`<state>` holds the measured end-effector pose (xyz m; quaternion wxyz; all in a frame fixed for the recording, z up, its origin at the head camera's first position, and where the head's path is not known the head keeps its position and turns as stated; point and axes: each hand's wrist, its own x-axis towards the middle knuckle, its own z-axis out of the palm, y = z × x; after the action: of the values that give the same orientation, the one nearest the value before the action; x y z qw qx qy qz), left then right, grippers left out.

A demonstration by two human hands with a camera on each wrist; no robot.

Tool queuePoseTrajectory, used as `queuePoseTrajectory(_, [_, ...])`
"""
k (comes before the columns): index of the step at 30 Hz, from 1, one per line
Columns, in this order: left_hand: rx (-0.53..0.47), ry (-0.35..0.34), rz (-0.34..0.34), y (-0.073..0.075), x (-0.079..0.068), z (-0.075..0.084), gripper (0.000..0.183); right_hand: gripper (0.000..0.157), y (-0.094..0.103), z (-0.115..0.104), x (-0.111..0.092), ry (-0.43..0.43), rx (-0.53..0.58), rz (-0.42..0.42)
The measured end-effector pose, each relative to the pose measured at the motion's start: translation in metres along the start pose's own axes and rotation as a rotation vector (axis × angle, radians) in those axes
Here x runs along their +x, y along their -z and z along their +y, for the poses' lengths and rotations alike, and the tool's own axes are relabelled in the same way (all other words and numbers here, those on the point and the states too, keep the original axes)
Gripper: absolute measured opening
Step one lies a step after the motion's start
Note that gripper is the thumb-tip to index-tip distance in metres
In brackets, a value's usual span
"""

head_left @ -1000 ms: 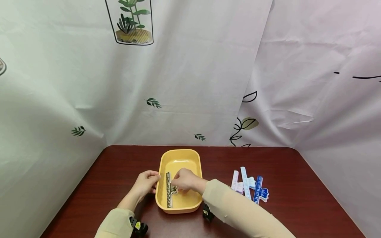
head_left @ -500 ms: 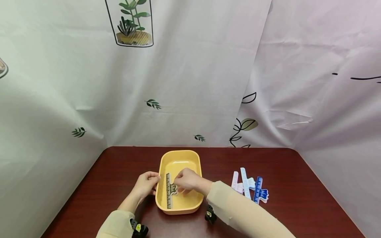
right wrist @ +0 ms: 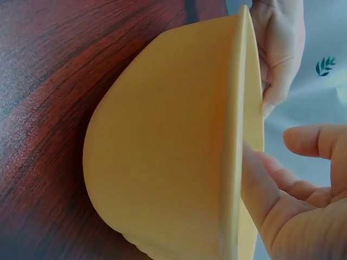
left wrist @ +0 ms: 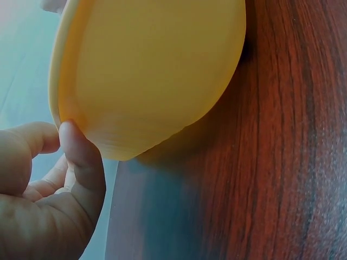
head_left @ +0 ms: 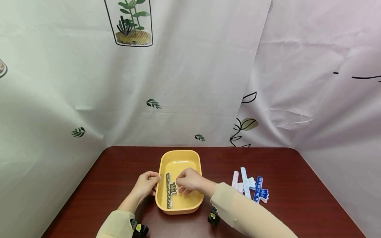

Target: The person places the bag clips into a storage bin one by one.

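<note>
A yellow plastic tub stands on the table. My left hand pinches its left rim, and the left wrist view shows the thumb against the tub wall. Inside the tub, along its left side, lies a dark clip with a long piano-key strip and a shaped tab pointing right. My right hand is over the inside of the tub, just right of that tab. In the right wrist view its thumb and fingers are spread apart with nothing between them.
Right of the tub, a pink clip, a light blue clip and a dark blue clip lie close together on the dark red wooden table. A white printed cloth hangs behind and around the table.
My right hand has let go of the dark clip and drawn slightly right, so more of the clip's tab shows. The left hand has stayed on the rim.
</note>
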<state>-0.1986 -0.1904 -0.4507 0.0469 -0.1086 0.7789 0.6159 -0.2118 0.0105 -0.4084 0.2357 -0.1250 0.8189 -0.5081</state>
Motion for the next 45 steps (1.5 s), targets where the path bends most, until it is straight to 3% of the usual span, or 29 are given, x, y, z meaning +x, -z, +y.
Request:
queuePoseTrajectory(17, [0.029,-0.006,0.002,-0.001,0.000,0.002,0.026,0.026,0.008,0.000,-0.010,0.001,0.084,-0.010])
queuePoseTrajectory(45, [0.043,-0.006,0.004,0.000,0.001,0.003,0.023,0.029,0.017,0.003,-0.021,0.029,0.063,-0.021])
